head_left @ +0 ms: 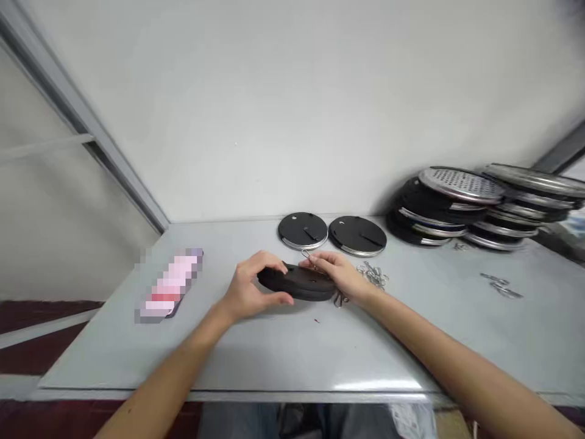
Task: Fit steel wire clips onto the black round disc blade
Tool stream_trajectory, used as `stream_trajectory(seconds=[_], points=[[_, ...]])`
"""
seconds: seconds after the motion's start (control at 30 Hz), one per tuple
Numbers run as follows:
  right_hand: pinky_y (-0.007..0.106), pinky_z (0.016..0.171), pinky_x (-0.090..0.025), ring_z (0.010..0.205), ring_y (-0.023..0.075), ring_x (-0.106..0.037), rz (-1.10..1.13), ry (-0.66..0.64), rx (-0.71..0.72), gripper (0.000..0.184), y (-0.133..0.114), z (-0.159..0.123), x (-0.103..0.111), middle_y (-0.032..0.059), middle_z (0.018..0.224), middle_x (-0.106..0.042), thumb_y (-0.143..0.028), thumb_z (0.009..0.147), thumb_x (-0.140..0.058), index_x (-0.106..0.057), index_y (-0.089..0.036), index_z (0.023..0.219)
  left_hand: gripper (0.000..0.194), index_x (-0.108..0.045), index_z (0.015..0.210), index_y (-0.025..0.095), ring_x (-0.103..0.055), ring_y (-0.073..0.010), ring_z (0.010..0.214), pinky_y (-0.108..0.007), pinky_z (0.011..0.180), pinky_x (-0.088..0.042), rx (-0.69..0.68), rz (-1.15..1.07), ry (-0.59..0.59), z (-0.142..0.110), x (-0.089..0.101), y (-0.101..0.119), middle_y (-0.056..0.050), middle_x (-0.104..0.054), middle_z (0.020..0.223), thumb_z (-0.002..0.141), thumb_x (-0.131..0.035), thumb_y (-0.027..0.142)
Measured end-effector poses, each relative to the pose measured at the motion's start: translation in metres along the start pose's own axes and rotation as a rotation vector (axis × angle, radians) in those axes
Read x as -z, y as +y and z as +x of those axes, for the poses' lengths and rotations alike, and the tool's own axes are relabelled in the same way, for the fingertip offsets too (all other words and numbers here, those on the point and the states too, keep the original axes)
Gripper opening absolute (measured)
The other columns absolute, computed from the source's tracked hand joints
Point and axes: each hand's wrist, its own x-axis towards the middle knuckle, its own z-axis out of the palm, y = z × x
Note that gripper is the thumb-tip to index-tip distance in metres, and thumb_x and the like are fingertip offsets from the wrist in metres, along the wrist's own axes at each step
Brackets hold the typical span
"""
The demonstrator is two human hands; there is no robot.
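Head view: left hand curled around the near-left edge of a black disc, thumb under the rim and fingers over the top, clamped on it and tilting it slightly off the counter, seemingly to steady it and keep its face turned up toward the other hand. Right hand resting over the disc's far-right edge, fingertips pinched together on a thin wire clip held just above the disc's top face, near a small slot there; fingers closed on the clip, not on the disc. Just right of that hand, a loose heap of similar wire clips, within easy reach. Beyond both hands, two flat black discs with metal rims lying side by side, face up. Farther right, leaning stacks of metal-rimmed discs against the wall, the top one perforated. A few stray clips well right of the right hand. Left of the left hand, well apart, a blurred pink object lying flat.
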Motion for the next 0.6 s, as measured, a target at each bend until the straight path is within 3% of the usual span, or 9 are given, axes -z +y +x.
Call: stream_trajectory(seconds=[0.13,0.27,0.43,0.6], points=[[0.03,0.083,-0.046,0.086,0.0169,-0.062,-0.012,0.081,0.061,0.028,-0.003,0.004,0.007,0.0046,0.089,-0.069,-0.045,0.076,-0.066,-0.069,-0.017,0.08,0.04,-0.059,0.088,0.018,-0.061,-0.0185,0.084,-0.031,0.076,-0.048,-0.003,0.003,-0.037,-0.014,0.006,-0.003,-0.006,-0.065,0.088,0.062,-0.082,0.038],[0.03,0.08,-0.047,0.08,0.0139,-0.06,0.014,0.175,0.107,0.029,-0.013,0.003,0.018,0.0024,0.079,-0.065,-0.044,0.075,-0.068,-0.07,-0.018,0.087,0.036,-0.056,0.089,0.019,-0.061,-0.0194,0.088,-0.032,0.08,-0.047,0.111,-0.018,0.001,-0.027,0.015,-0.013,-0.007,-0.064,0.092,0.068,-0.077,0.038],[0.026,0.072,-0.048,0.069,0.0094,-0.055,0.111,0.181,0.096,0.031,-0.018,0.001,0.023,0.0005,0.076,-0.059,-0.041,0.076,-0.069,-0.07,-0.018,0.096,0.032,-0.055,0.09,0.019,-0.061,-0.0198,0.091,-0.032,0.083,-0.046,0.158,-0.012,0.019,-0.032,0.022,-0.02,-0.008,-0.064,0.094,0.071,-0.075,0.035],[0.022,0.066,-0.048,0.068,0.0083,-0.053,0.247,0.16,0.025,0.027,-0.017,0.002,0.022,0.0017,0.079,-0.059,-0.041,0.077,-0.069,-0.073,-0.018,0.091,0.034,-0.053,0.089,0.019,-0.061,-0.0189,0.09,-0.032,0.08,-0.047,0.109,0.051,-0.019,-0.028,0.021,-0.016,-0.006,-0.064,0.093,0.069,-0.077,0.033]])
